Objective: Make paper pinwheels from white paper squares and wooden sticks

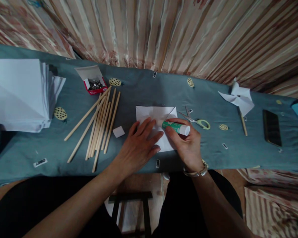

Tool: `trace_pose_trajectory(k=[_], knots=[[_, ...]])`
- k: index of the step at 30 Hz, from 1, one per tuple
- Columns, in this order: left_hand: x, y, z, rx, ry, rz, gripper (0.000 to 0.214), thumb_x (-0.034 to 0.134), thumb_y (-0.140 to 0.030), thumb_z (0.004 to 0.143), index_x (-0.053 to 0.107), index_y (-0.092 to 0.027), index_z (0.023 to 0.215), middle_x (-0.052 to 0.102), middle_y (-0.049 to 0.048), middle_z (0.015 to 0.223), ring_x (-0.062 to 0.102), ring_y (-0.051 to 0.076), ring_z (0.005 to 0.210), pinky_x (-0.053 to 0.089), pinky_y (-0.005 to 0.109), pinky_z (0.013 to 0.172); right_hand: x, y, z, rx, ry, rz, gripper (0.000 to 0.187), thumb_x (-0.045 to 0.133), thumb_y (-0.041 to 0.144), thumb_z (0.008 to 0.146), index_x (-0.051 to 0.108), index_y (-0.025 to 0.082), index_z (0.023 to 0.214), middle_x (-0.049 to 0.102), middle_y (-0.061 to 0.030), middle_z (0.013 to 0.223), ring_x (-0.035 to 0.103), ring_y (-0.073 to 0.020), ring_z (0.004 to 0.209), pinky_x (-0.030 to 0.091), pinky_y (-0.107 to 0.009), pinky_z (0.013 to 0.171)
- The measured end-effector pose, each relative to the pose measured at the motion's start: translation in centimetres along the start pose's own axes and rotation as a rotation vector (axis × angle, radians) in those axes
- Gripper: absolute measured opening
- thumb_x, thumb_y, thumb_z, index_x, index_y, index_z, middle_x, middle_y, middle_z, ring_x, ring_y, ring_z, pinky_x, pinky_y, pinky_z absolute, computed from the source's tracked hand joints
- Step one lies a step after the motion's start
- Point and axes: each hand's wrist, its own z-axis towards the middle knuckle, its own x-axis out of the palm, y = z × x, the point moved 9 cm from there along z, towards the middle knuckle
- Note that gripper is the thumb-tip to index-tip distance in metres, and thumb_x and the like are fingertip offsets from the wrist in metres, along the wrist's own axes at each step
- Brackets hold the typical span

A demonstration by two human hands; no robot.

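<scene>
A white sheet of paper (149, 111) with diagonal lines or cuts running in from its corners lies flat before me. My left hand (140, 138) rests on it with the fingers spread. My right hand (186, 142) is closed around a green glue stick (176, 127), its white end pointing right and its other end at the middle of the paper. Just right of the sheet lie scissors (195, 121) with light green handles. A small white block (118, 132), perhaps a cap or eraser, sits left of my left hand.
Several wooden sticks (99, 129) lie at left, below an open red box (95, 86) of small metal pieces. A stack of white paper (17, 96) is far left. To the right are a paper pinwheel (239, 98) on a stick and a dark phone (272, 127). Curtains hang behind.
</scene>
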Motion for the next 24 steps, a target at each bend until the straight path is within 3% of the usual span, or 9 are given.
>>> trace_pose_trajectory(k=[7, 12, 24], knots=[[0.2, -0.01, 0.01, 0.002, 0.005, 0.012, 0.049, 0.057, -0.04, 0.094, 0.049, -0.025, 0.14, 0.037, 0.0159, 0.155, 0.027, 0.037, 0.146, 0.026, 0.06, 0.115, 0.33, 0.46, -0.35, -0.079, 0.029, -0.182, 0.02, 0.07, 0.03, 0.082, 0.069, 0.023, 0.101, 0.075, -0.0018, 0.092, 0.07, -0.0177, 0.079, 0.056, -0.031, 0.073], [0.25, -0.02, 0.02, -0.003, 0.015, 0.024, 0.05, 0.057, -0.041, 0.093, 0.048, -0.025, 0.14, 0.038, 0.0159, 0.155, 0.027, 0.036, 0.146, 0.026, 0.059, 0.115, 0.46, 0.61, -0.44, -0.114, 0.047, -0.201, 0.021, 0.069, 0.03, 0.083, 0.069, 0.023, 0.103, 0.075, -0.0021, 0.097, 0.071, -0.019, 0.085, 0.057, -0.033, 0.082], [0.26, -0.03, -0.05, -0.003, 0.017, 0.013, 0.047, 0.058, -0.04, 0.093, 0.051, -0.027, 0.137, 0.036, 0.0145, 0.156, 0.026, 0.036, 0.147, 0.025, 0.059, 0.115, 0.64, 0.98, -0.24, -0.147, 0.084, -0.26, 0.021, 0.069, 0.03, 0.084, 0.069, 0.023, 0.103, 0.075, -0.0018, 0.097, 0.071, -0.0179, 0.083, 0.057, -0.031, 0.079]])
